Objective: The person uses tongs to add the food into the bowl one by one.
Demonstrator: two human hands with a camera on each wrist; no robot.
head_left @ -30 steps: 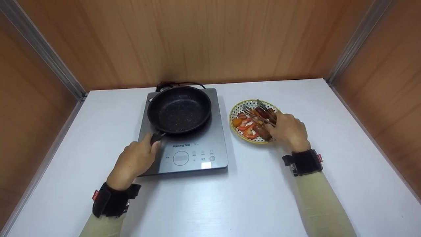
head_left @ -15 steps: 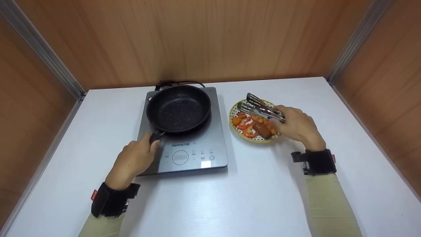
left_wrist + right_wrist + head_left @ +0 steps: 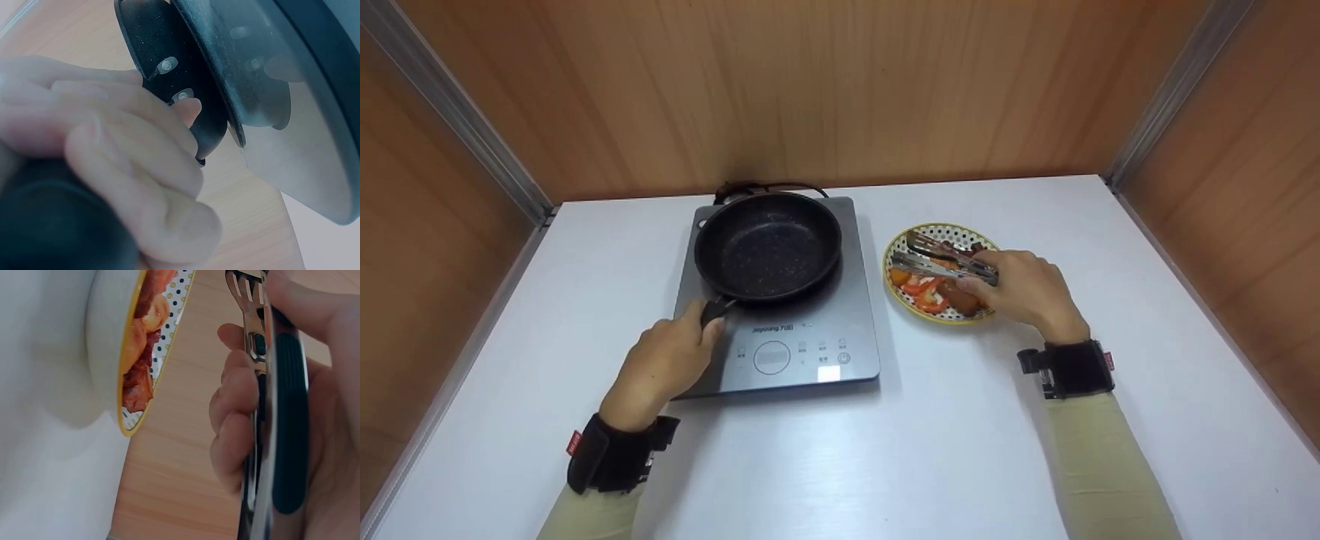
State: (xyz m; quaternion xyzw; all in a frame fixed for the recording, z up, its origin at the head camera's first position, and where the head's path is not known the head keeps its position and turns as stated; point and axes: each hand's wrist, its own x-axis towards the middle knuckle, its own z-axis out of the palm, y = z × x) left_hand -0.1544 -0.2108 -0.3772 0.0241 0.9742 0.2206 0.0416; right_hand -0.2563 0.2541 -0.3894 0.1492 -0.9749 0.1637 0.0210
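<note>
My left hand (image 3: 660,360) grips the black handle (image 3: 714,310) of a dark frying pan (image 3: 769,247), which sits on an induction cooktop (image 3: 825,330). In the left wrist view the fingers (image 3: 152,146) curl round the handle. With my right hand (image 3: 1024,292) I hold metal tongs (image 3: 289,416) that have dark grips. Their slotted tips are apart, above a yellow-rimmed dotted plate (image 3: 952,321). On the plate lie red pepper slices (image 3: 931,300), a brown sausage-like piece (image 3: 958,298), an orange piece (image 3: 898,276) and other food. Whether the tips touch food I cannot tell.
A black cable (image 3: 795,187) runs behind the cooktop along the back of the white table (image 3: 840,457). Wooden panels (image 3: 840,90) enclose the back and both sides. The plate stands to the right of the cooktop.
The tongs first lifted and swung right with my right hand, then came back down and slightly left over the plate. The left hand and the pan have stayed in place.
</note>
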